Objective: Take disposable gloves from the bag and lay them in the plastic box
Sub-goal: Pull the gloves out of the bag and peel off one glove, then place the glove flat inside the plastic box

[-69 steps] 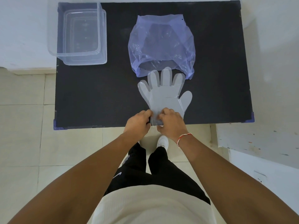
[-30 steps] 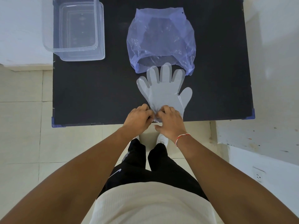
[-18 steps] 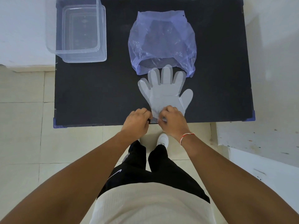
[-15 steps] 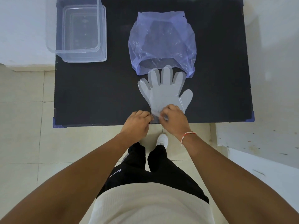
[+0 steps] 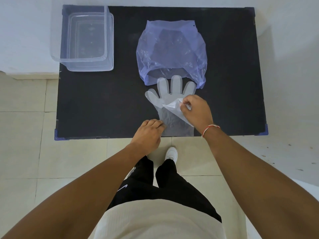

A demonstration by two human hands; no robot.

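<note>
Fingertips [image 5: 184, 104] of right hand [image 5: 196, 111] pinching glove [image 5: 170, 95]

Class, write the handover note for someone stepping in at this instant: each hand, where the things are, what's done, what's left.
Left hand: pinning the cuff of the gloves near the table's front edge.
Right hand: pinching the top glove's peeled-up corner.
Gloves lie flat, fingertips at the mouth of the bag.
Box: far left corner, nothing visible inside.
Done: gloves out of bag.
Left: lift each glove and lay it in the box.
</note>
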